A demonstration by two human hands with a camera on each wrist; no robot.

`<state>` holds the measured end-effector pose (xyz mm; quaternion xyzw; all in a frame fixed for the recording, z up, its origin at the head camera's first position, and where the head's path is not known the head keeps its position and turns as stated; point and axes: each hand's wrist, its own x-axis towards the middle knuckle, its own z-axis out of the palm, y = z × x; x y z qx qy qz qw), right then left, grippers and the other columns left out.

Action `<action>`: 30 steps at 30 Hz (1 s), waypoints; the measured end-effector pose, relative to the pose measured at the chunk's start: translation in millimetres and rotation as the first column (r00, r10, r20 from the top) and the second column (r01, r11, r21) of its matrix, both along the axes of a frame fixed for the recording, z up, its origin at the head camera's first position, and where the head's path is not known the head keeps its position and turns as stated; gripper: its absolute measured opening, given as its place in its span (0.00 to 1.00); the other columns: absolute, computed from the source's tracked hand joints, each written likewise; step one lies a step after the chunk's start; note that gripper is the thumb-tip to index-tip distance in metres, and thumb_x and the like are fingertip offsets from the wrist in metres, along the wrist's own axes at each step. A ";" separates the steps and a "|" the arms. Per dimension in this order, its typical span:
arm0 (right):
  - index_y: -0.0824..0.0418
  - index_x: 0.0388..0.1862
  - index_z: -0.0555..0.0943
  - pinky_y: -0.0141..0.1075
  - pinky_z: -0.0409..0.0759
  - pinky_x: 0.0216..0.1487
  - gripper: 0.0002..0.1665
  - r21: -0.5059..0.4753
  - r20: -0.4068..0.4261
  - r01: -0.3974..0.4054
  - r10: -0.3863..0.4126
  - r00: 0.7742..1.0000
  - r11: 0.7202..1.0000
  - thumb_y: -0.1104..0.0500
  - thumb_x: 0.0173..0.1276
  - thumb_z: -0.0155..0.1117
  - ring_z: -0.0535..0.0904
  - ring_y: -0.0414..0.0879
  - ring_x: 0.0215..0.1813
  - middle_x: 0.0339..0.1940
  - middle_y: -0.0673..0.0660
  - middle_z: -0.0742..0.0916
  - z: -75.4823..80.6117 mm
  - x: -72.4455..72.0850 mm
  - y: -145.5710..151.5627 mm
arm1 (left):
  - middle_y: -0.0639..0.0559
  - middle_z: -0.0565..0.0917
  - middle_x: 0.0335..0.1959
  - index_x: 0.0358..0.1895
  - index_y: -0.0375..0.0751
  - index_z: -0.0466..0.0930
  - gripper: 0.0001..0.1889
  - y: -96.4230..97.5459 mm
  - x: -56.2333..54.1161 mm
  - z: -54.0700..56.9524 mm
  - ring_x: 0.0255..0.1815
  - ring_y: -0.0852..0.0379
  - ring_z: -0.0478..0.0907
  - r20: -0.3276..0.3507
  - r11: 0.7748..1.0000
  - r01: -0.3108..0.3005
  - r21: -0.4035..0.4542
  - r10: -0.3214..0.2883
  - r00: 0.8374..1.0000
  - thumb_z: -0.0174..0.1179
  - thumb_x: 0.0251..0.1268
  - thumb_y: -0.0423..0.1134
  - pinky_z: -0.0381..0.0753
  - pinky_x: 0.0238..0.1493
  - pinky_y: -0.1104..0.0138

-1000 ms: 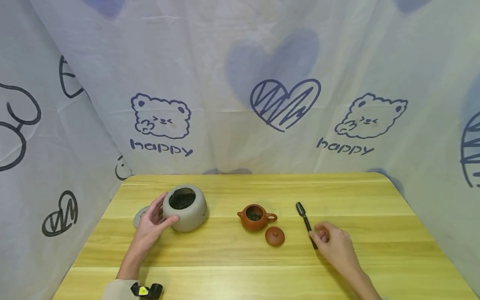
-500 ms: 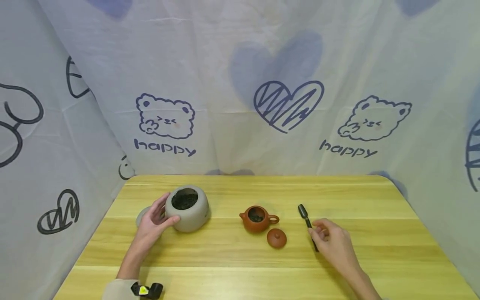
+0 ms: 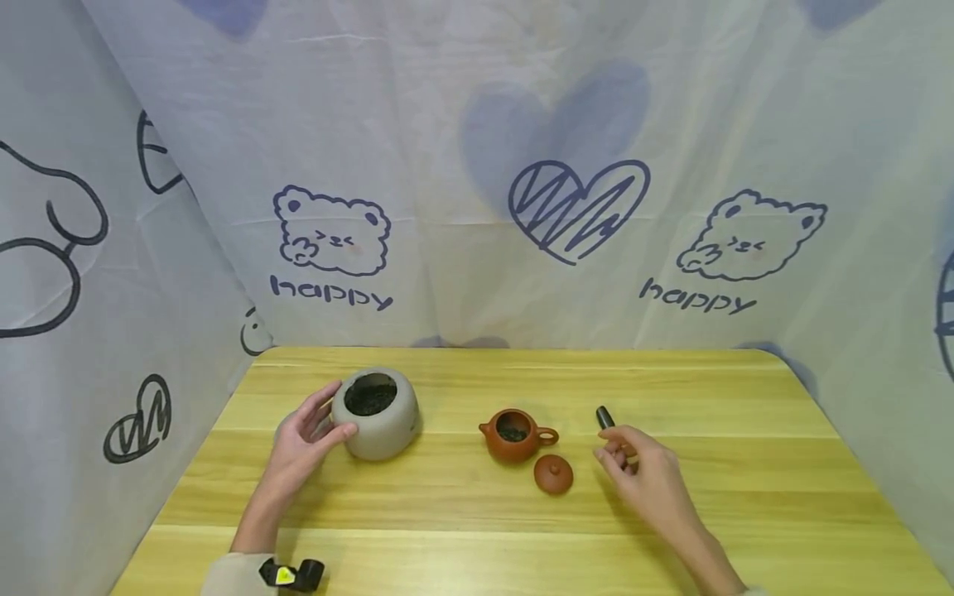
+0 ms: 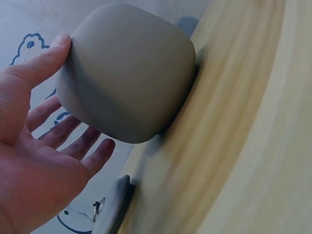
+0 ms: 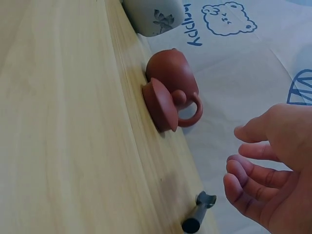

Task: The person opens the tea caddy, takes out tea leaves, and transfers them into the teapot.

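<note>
My left hand (image 3: pixel 301 443) holds a grey tea jar (image 3: pixel 380 426) at its left side, thumb in front and fingers behind. Dark loose tea shows through the jar's open top. In the left wrist view the thumb touches the grey wall (image 4: pixel 131 73) near the rim. My right hand (image 3: pixel 641 468) hovers with loosely bent fingers over a black tea scoop (image 3: pixel 604 416), hiding its handle in the head view. From the right wrist, the scoop (image 5: pixel 199 213) lies on the table below the fingers, apart from them.
A small reddish-brown teapot (image 3: pixel 510 449) with some tea inside stands mid-table, its lid (image 3: pixel 553 475) in front of it. The jar's grey lid (image 4: pixel 116 207) lies beside the jar, behind my left hand. A patterned cloth (image 3: pixel 447 165) hangs behind the wooden table (image 3: pixel 447 497).
My right hand has moved slightly up and left, now covering the scoop's handle in the head view. The left hand stays at the jar. The head view has shifted a little.
</note>
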<state>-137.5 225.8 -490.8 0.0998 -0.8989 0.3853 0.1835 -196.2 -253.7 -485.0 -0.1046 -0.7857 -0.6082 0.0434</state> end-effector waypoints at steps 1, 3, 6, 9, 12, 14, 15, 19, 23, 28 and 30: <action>0.63 0.46 0.86 0.30 0.82 0.26 0.12 0.000 -0.014 -0.008 0.008 1.000 1.000 0.69 0.64 0.74 0.79 0.37 0.30 0.28 0.45 0.83 -0.1 -0.7 -0.8 | 0.41 0.63 0.79 0.79 0.38 0.62 0.37 0.7 0.3 1.1 0.79 0.39 0.57 -0.001 1.000 -0.007 -0.006 0.007 1.000 0.68 0.70 0.33 0.68 0.69 0.73; 0.62 0.46 0.85 0.30 0.82 0.26 0.13 -0.004 -0.042 -0.024 0.024 0.999 1.000 0.69 0.64 0.75 0.80 0.37 0.30 0.29 0.45 0.84 -0.5 -1.7 -2.4 | 0.41 0.64 0.78 0.78 0.39 0.63 0.36 2.3 1.0 4.1 0.79 0.39 0.58 -0.004 1.000 -0.019 -0.019 0.019 1.000 0.68 0.70 0.34 0.68 0.70 0.70; 0.60 0.46 0.85 0.31 0.82 0.25 0.13 -0.019 -0.065 -0.045 0.044 0.997 0.999 0.69 0.64 0.75 0.80 0.37 0.30 0.29 0.45 0.84 -1.1 -2.6 -5.0 | 0.41 0.65 0.78 0.78 0.38 0.64 0.36 5.3 1.5 9.8 0.79 0.40 0.58 -0.023 0.999 -0.025 -0.028 0.024 0.999 0.68 0.69 0.35 0.67 0.71 0.67; 0.59 0.47 0.85 0.32 0.83 0.26 0.13 -0.042 -0.073 -0.070 0.066 0.995 0.997 0.68 0.64 0.75 0.80 0.38 0.31 0.30 0.45 0.85 -1.0 -2.8 -8.5 | 0.41 0.66 0.77 0.77 0.36 0.65 0.36 8.5 1.8 16.3 0.79 0.41 0.59 -0.066 0.999 -0.027 -0.036 0.024 0.998 0.69 0.68 0.33 0.67 0.72 0.68; 0.59 0.47 0.85 0.32 0.84 0.28 0.14 -0.061 -0.094 -0.094 0.088 0.992 0.994 0.69 0.63 0.75 0.81 0.39 0.32 0.33 0.46 0.85 -1.4 -3.2 -12.7 | 0.41 0.68 0.76 0.76 0.37 0.67 0.35 12.4 2.9 22.8 0.78 0.43 0.61 -0.125 0.998 -0.039 -0.059 0.031 0.992 0.70 0.67 0.32 0.67 0.73 0.68; 0.59 0.46 0.85 0.32 0.85 0.30 0.15 -0.071 -0.114 -0.109 0.101 0.988 0.991 0.70 0.62 0.75 0.82 0.39 0.34 0.34 0.47 0.86 -2.2 -3.3 -15.5 | 0.44 0.69 0.76 0.75 0.40 0.69 0.34 16.2 4.9 27.9 0.78 0.45 0.61 -0.163 0.995 -0.056 -0.085 0.042 0.986 0.70 0.67 0.32 0.65 0.74 0.68; 0.59 0.46 0.85 0.32 0.86 0.30 0.16 -0.073 -0.125 -0.116 0.106 0.986 0.991 0.70 0.62 0.76 0.82 0.39 0.34 0.35 0.48 0.86 -2.8 -3.4 -16.8 | 0.44 0.69 0.76 0.74 0.41 0.70 0.33 18.5 6.0 30.6 0.78 0.46 0.61 -0.183 0.993 -0.063 -0.096 0.045 0.982 0.70 0.66 0.31 0.65 0.74 0.68; 0.59 0.46 0.85 0.33 0.87 0.33 0.18 -0.089 -0.160 -0.149 0.133 0.978 0.985 0.73 0.59 0.76 0.82 0.40 0.37 0.38 0.54 0.87 -5.4 -2.8 -21.4 | 0.45 0.71 0.74 0.71 0.40 0.74 0.31 30.9 11.3 41.0 0.77 0.47 0.63 -0.255 0.992 -0.070 -0.107 0.041 0.966 0.71 0.65 0.30 0.62 0.74 0.73; 0.60 0.46 0.85 0.35 0.88 0.35 0.19 -0.102 -0.182 -0.177 0.157 0.971 0.979 0.73 0.58 0.77 0.83 0.43 0.38 0.40 0.57 0.88 -8.3 -2.1 -25.1 | 0.42 0.73 0.72 0.69 0.37 0.76 0.29 44.1 15.3 46.0 0.76 0.50 0.65 -0.320 0.995 -0.034 -0.091 0.003 0.947 0.70 0.64 0.27 0.60 0.73 0.76; 0.61 0.47 0.85 0.35 0.88 0.35 0.19 -0.128 -0.162 -0.186 0.164 0.973 0.974 0.71 0.58 0.78 0.83 0.44 0.39 0.41 0.57 0.88 -11.5 -1.7 -28.6 | 0.38 0.77 0.68 0.67 0.34 0.76 0.28 60.5 17.1 44.6 0.73 0.53 0.69 -0.371 0.997 0.055 -0.048 -0.069 0.926 0.68 0.63 0.22 0.65 0.74 0.71; 0.62 0.47 0.85 0.35 0.88 0.35 0.18 -0.134 -0.140 -0.184 0.166 0.976 0.974 0.70 0.58 0.78 0.83 0.44 0.39 0.40 0.57 0.87 -13.0 -1.4 -29.5 | 0.38 0.78 0.66 0.67 0.32 0.77 0.27 67.2 17.6 42.6 0.71 0.53 0.71 -0.366 0.995 0.089 -0.035 -0.095 0.926 0.67 0.64 0.22 0.68 0.73 0.67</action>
